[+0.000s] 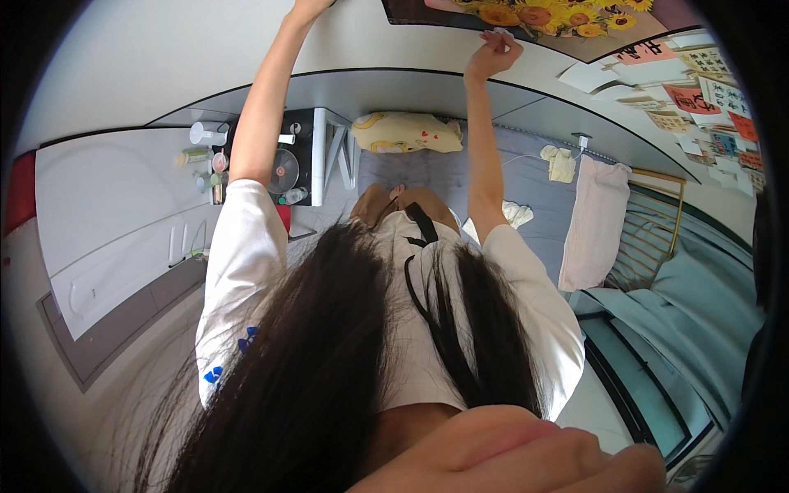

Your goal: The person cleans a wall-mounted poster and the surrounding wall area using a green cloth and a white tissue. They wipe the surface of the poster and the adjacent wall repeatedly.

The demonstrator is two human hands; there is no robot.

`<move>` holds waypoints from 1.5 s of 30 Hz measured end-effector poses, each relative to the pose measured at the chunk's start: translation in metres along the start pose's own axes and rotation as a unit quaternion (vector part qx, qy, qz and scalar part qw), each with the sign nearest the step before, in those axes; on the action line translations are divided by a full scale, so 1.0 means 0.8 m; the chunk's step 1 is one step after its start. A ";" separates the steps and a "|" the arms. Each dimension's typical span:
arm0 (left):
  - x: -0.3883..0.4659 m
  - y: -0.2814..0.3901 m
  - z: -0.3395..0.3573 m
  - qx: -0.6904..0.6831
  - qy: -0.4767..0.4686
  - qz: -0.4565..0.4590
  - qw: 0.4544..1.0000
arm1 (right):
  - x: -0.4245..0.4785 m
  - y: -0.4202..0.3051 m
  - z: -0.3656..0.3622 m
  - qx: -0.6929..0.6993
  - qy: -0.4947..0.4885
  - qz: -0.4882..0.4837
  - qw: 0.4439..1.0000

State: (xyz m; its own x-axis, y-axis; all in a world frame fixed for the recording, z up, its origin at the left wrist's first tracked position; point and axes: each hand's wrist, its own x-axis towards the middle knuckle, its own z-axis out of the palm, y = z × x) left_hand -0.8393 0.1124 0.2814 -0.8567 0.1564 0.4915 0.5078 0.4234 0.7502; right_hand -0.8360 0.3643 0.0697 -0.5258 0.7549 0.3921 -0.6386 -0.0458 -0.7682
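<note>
My right hand (495, 58) is raised to the wall at the lower edge of a sunflower picture (542, 17). Its fingers pinch a small white crumpled piece (500, 31), which could be tissue or film. Only the wrist and lower part of my left hand (313, 5) show at the top rim, against the pale wall (154, 55). The fingers there are cut off by the frame, and a dark bit beside them is too small to name. The picture's dark-bordered lower edge runs just above my right fingertips.
Below me is a bed with a grey-blue sheet (416, 169), a yellow pillow (407, 132) and a pink pillow (595, 222). A charger (583, 142) is plugged in at the wall. Paper notes (690, 98) hang at right. A black-topped table (302, 129) holds a white pitcher (208, 134) and bottles.
</note>
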 end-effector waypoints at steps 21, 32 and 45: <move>0.001 -0.007 -0.003 -0.015 -0.010 -0.001 1.000 | -0.179 -0.035 0.183 0.133 0.016 0.202 0.970; 0.006 -0.003 -0.041 -0.238 -0.042 -0.065 0.968 | -0.071 -0.186 0.149 0.257 -0.086 0.180 0.945; -0.173 0.019 0.030 -0.437 -0.033 -0.305 0.846 | -0.046 -0.302 0.051 0.457 -0.242 0.416 0.748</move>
State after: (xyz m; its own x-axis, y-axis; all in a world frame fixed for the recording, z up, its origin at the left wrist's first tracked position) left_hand -0.7150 0.1185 0.2137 -0.9720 0.2083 -0.1085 -0.1816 -0.3737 0.9096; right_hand -0.6853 0.3206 0.2619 -0.9555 -0.0985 0.2781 0.0210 -0.9629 -0.2689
